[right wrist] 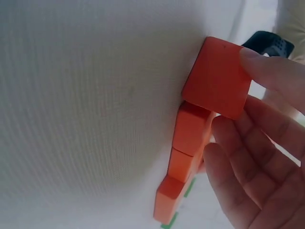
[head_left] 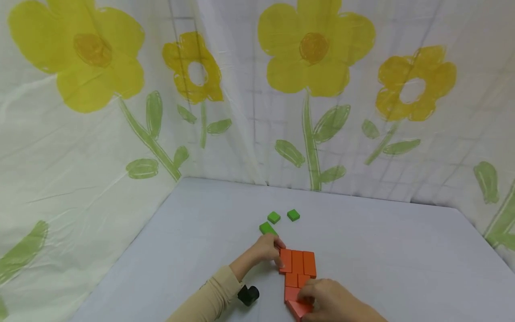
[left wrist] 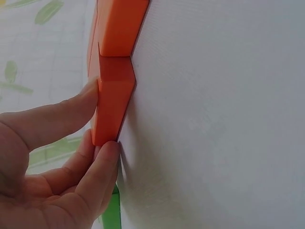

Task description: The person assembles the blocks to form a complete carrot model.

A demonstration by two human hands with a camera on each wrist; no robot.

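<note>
Orange and red blocks lie flat, joined edge to edge in a shape [head_left: 297,261] on the table. At its far left corner, my left hand [head_left: 267,248] pinches an orange block [left wrist: 113,107], thumb on its top and fingertips against its end. At the near end, my right hand [head_left: 331,299] holds a red block [right wrist: 219,78] between thumb and fingers. In the head view this block has a slanted left edge, and the hand hides part of it. It sits right against the neighbouring red block [right wrist: 191,129].
Beyond my left hand lies a long green block [head_left: 267,228], with two small green blocks [head_left: 274,218] [head_left: 293,215] farther back. A black device [head_left: 248,295] shows at the left wrist. A flower-printed white curtain [head_left: 241,134] rises along the table's back and left edges.
</note>
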